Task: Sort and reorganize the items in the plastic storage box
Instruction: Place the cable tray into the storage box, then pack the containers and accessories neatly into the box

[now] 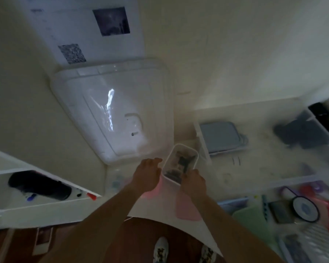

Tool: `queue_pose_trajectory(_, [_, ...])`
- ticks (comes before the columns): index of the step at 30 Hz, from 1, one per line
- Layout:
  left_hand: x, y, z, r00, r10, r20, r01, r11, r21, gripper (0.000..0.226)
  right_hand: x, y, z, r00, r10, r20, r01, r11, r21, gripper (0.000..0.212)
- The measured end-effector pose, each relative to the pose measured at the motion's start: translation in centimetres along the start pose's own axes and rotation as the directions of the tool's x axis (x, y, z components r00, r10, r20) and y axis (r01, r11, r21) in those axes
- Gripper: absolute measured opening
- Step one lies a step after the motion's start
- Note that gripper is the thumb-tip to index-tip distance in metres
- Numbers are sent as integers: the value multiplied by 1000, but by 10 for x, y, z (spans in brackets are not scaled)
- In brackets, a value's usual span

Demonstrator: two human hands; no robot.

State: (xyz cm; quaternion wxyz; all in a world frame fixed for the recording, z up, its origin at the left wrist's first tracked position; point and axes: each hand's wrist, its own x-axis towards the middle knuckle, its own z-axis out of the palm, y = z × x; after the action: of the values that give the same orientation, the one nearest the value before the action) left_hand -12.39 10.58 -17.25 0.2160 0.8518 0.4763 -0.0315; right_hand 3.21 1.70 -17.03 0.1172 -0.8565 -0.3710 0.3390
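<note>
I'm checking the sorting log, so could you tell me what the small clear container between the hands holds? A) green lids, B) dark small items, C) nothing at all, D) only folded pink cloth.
B: the small clear container shows dark, blurred odds and ends inside, while the left hand sits by its left side and the right hand by its near end; what the items are cannot be told.

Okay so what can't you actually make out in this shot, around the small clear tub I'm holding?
Head view only, and motion-blurred.
- Small clear plastic tub: dark contents, too blurred to identify.
- Right hand: fingers curl over the tub's near rim; the grip underneath is hidden.
- Left hand: contact with the tub unclear through blur.
- Large clear plastic lid: glare hides what is beneath.
</note>
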Motion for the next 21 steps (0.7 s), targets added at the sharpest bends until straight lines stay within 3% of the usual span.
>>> queue_pose_trajectory(5, [37,-6,9,990,20,141,2,988,-152,47,21,-4,-1,992,122,-41,-116,985,126,30])
queue_pose_trajectory(14, [40,-7,-7,1000,-17,17,22,913,-408,30,18,-13,-1,961,251,-116,-194,912,362,34])
queue_pose_trajectory(21, [18,7,-74,996,34,-80,-70,862,-503,21,-34,-26,-34,951,180,-252,-58,902,427,25])
